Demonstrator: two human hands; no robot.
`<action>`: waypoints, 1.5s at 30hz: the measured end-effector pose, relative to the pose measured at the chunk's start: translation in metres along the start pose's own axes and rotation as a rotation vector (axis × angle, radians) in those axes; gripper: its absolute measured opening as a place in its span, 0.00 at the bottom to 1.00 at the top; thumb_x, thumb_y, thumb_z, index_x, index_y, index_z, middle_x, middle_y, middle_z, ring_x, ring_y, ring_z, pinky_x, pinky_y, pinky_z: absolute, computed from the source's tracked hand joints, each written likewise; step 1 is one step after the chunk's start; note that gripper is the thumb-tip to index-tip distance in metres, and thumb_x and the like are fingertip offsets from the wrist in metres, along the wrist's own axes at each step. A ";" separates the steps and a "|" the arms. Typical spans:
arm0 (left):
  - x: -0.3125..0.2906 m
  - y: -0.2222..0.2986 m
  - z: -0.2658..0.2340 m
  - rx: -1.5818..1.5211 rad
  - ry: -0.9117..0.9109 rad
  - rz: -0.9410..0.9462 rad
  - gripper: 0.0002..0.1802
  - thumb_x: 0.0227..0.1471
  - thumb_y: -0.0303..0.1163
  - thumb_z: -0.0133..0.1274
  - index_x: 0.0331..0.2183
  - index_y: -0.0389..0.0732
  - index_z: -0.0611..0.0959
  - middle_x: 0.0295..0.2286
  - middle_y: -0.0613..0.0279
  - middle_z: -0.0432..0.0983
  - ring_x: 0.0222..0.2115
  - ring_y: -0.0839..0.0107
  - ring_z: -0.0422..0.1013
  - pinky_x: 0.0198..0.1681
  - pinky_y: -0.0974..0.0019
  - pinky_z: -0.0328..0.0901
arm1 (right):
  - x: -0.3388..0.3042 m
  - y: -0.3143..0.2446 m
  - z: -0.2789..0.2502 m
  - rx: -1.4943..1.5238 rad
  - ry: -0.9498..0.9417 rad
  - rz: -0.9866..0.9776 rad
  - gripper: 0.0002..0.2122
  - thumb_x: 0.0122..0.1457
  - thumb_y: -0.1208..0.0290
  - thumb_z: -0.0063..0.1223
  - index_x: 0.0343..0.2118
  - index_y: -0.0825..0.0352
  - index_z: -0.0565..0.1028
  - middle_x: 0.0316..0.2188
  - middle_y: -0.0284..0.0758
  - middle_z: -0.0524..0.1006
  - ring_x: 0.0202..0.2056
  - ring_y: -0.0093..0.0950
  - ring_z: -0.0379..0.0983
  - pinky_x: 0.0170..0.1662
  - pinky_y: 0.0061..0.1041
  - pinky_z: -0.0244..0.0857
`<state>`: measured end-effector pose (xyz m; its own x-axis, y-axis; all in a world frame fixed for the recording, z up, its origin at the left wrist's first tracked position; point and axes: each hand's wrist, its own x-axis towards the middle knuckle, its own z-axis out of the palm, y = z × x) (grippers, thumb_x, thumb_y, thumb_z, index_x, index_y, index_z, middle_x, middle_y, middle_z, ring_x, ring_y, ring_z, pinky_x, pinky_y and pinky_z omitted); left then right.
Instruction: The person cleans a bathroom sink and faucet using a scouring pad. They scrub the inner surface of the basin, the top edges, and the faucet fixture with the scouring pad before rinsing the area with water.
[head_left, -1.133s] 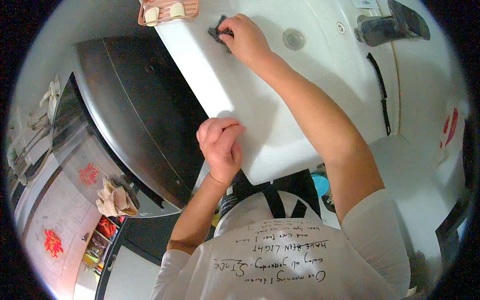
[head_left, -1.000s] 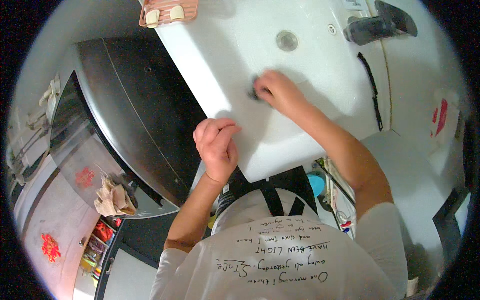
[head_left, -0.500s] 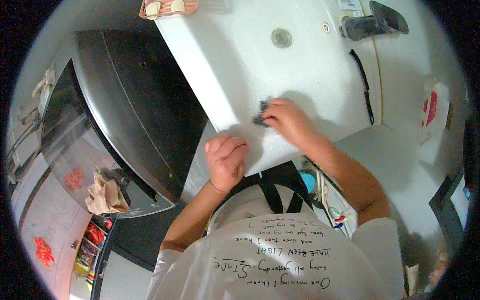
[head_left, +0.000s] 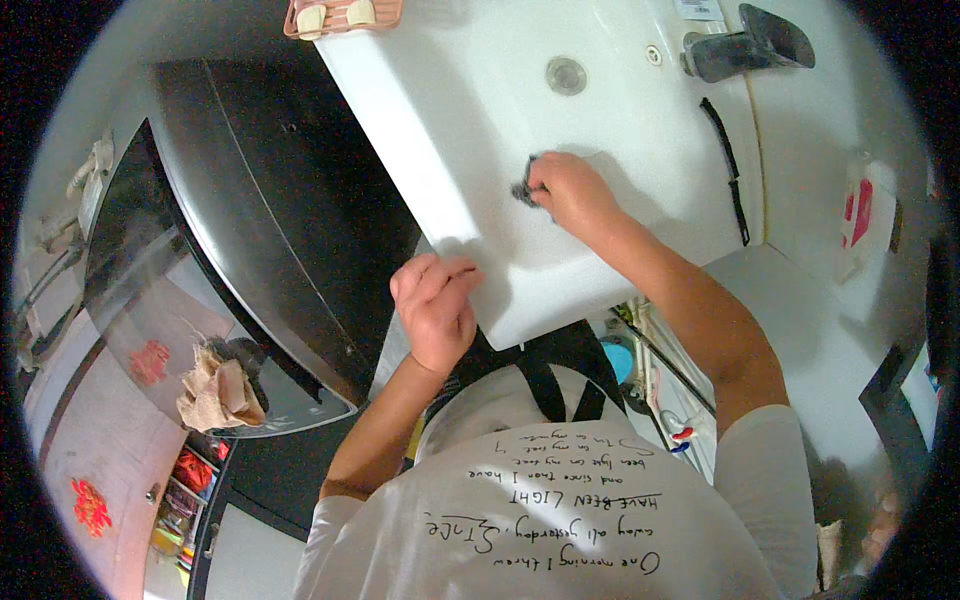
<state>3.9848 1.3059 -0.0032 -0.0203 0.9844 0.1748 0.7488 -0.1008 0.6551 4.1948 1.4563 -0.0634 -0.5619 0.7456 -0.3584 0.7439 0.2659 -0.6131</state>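
Observation:
Pinched in the fingers of my right hand (head_left: 578, 192) is a dark grey scouring pad (head_left: 523, 191), pressed to the inner surface of the white sink (head_left: 640, 170). Part of the pad is hidden by the fingers. My left hand (head_left: 436, 308) is at the sink's near left rim, its fingers loosely bent and somewhat apart, with nothing in them. Whether its fingertips touch the rim is hard to see. Farther into the basin is the round metal drain (head_left: 566, 75).
A dark faucet (head_left: 745, 48) stands at the upper right, above a thin black strip (head_left: 728, 170) along the sink's side. A pink soap tray (head_left: 385, 17) sits on the far left rim. On the left, a dark appliance (head_left: 225, 160) carries a crumpled beige cloth (head_left: 218, 390).
My right hand and the scouring pad have moved farther into the basin, away from me. My left hand has shifted slightly left, and its fingers have loosened.

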 end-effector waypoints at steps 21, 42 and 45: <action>-0.001 0.004 0.004 0.007 0.014 -0.023 0.14 0.32 0.19 0.55 0.27 0.45 0.84 0.34 0.70 0.79 0.38 0.61 0.69 0.43 0.60 0.61 | -0.054 -0.051 0.018 0.307 0.070 -0.089 0.05 0.51 0.76 0.61 0.28 0.68 0.75 0.30 0.39 0.74 0.36 0.40 0.72 0.41 0.38 0.67; 0.052 0.029 0.065 0.055 -0.498 0.116 0.30 0.51 0.18 0.44 0.57 0.29 0.71 0.56 0.44 0.69 0.57 0.51 0.65 0.65 0.49 0.54 | -0.063 -0.019 -0.004 -0.137 0.130 0.021 0.06 0.53 0.77 0.54 0.34 0.68 0.78 0.37 0.42 0.78 0.45 0.43 0.73 0.49 0.40 0.66; 0.055 0.030 0.090 -0.120 -0.493 0.179 0.29 0.54 0.25 0.50 0.59 0.34 0.70 0.58 0.47 0.67 0.57 0.47 0.65 0.62 0.51 0.59 | -0.088 -0.011 -0.024 -0.205 0.244 -0.009 0.10 0.53 0.77 0.52 0.38 0.67 0.79 0.40 0.40 0.79 0.50 0.41 0.72 0.56 0.41 0.63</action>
<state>4.0655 1.3695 -0.0399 0.4360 0.8982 -0.0557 0.6305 -0.2607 0.7311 4.2449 1.4023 -0.0083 -0.4843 0.8603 -0.1590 0.8104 0.3727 -0.4520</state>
